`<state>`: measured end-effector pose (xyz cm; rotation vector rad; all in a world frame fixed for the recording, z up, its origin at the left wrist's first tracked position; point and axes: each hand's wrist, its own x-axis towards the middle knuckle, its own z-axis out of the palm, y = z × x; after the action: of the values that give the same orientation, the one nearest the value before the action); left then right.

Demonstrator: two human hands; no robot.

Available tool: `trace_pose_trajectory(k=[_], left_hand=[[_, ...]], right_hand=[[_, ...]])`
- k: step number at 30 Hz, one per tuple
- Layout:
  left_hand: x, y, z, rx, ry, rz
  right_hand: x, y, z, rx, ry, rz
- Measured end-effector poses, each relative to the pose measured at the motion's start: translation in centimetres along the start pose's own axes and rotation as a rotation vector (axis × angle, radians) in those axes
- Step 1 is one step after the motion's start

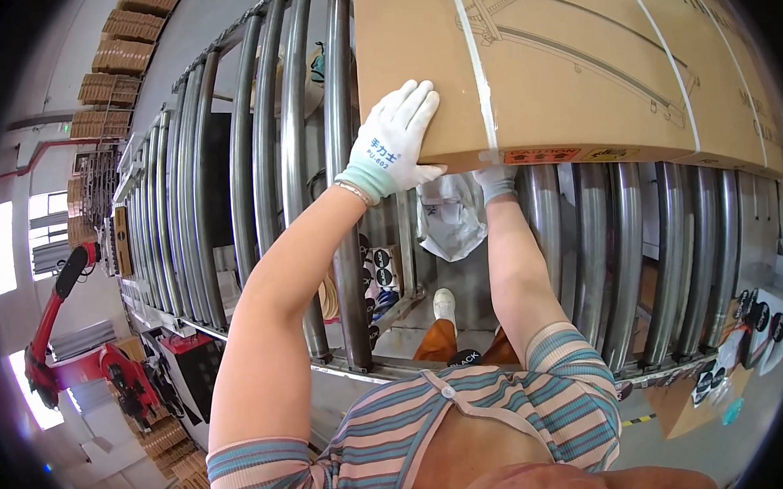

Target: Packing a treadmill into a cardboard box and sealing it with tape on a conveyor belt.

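A large brown cardboard box (pixel 576 70) lies on the metal rollers, bound with white straps (pixel 478 66) and printed with a line drawing. My left hand (pixel 396 139), in a white glove with a pale green cuff, rests flat on the box's near left corner. Its fingers are stretched out and the thumb points along the near edge. My right hand (pixel 497 184), also gloved, reaches under that near edge beside one strap. The box hides its fingers. Between my arms, a white plastic bag (pixel 451 217) hangs open in the gap between rollers.
Steel conveyor rollers (pixel 294 118) run to the left and continue at the right (pixel 624 260). A red robot arm (pixel 50 321) stands at far left, near stacked cardboard (pixel 125 55). An open carton (pixel 691 406) sits on the floor at lower right.
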<state>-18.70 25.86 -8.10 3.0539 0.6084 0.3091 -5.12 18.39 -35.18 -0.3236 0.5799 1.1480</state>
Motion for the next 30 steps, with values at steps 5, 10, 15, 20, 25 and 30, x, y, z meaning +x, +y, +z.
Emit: trace_pose_trajectory(k=[5, 10, 15, 20, 25, 30], left_hand=[[0.2, 0.8, 0.1, 0.012, -0.014, 0.003], [-0.2, 1.1, 0.3, 0.025, -0.032, -0.028], [0.7, 1.2, 0.8, -0.009, 0.022, 0.035], [-0.3, -0.1, 0.7, 0.046, 0.001, 0.004], [-0.1, 0.6, 0.6, 0.092, -0.007, 0.009], [-0.5, 1.6, -0.1, 0.103, -0.046, -0.046]], right_hand=[[4.5, 0.6, 1.4, -0.014, -0.043, 0.0], [6.7, 1.3, -0.6, -0.02, -0.083, 0.04], [6.5, 0.8, -2.7, -0.094, -0.013, 0.012], [-6.4, -0.2, -5.9, -0.015, 0.264, 0.191], [-20.2, -2.6, -1.7, 0.014, 0.101, 0.299], [-33.6, -3.0, 2.8, -0.094, 0.105, 0.246]])
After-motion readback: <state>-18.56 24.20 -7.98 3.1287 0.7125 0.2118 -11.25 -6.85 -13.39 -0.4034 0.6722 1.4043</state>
